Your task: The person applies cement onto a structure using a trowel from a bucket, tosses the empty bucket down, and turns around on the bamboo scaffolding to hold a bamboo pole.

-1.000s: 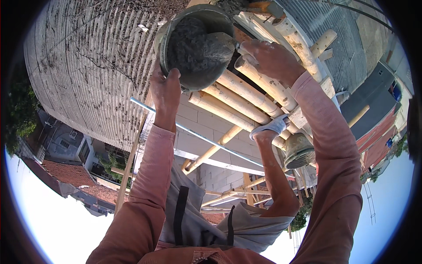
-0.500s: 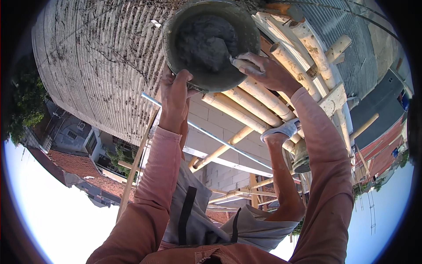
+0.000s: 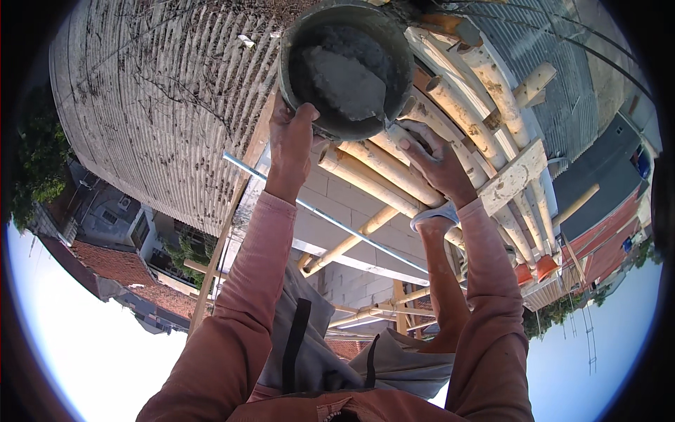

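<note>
"From where I'm standing, what's furthest left?"

"Green foliage (image 3: 42, 144) at nine o'clock, then a weathered corrugated roof (image 3: 155, 112) filling ten. A thin light-blue pole (image 3: 330, 219) slants below the hands, from ten down toward four."

"And the left hand (image 3: 292, 144)?"

"Up at eleven, grasping the bucket (image 3: 287, 77) at its seven-to-eight o'clock side. The thumb lies against the wall there; some of the other fingers are hidden, so I can't tell how they sit."

"So the bucket's at twelve?"

"Yes, its mouth turned toward us, with wet grey mortar (image 3: 306, 77) inside. The trowel (image 3: 346, 84) has its broad, grey-smeared blade within the rim, its neck crossing at about five."

"Who's got the trowel?"

"The right hand (image 3: 437, 160), at two o'clock, fingers curled around its handle."

"Anything further right?"

"Bamboo poles (image 3: 485, 130) run past two, with a pale, spattered board (image 3: 517, 176) across them. Two orange-red objects (image 3: 545, 267) sit nearer four; too small to make out."
</note>
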A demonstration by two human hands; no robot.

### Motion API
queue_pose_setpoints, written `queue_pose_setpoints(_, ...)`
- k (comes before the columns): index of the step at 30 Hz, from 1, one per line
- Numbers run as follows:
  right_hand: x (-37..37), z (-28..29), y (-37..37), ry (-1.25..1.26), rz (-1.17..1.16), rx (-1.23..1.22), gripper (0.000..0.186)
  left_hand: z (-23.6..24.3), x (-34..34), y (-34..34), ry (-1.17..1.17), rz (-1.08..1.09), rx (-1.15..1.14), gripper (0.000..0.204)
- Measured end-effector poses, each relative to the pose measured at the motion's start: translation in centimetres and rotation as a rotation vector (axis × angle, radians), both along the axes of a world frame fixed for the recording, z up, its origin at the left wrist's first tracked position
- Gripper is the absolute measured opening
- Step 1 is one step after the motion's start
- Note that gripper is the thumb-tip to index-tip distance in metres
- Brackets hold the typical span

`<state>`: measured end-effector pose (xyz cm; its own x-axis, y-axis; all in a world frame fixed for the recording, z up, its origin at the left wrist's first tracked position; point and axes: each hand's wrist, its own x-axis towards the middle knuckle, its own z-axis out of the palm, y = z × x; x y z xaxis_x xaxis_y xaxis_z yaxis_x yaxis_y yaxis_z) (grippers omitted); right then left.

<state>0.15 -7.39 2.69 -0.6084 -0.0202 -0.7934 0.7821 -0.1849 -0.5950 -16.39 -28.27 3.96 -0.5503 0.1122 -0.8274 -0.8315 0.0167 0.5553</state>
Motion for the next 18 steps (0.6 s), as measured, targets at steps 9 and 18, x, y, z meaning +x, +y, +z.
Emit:
queue_pose_setpoints(9,-3.3,7.6,-0.7,-0.122,-0.512,-0.182,0.043,-1.0,-0.5,-2.4,-0.019,0.167,-0.128,0.053)
queue_pose_setpoints(18,-14.2,-0.3,4.8,0.014,-1.04,-0.581,0.031,-2.1,-0.7,-3.5,-0.038,0.111,-0.175,0.057)
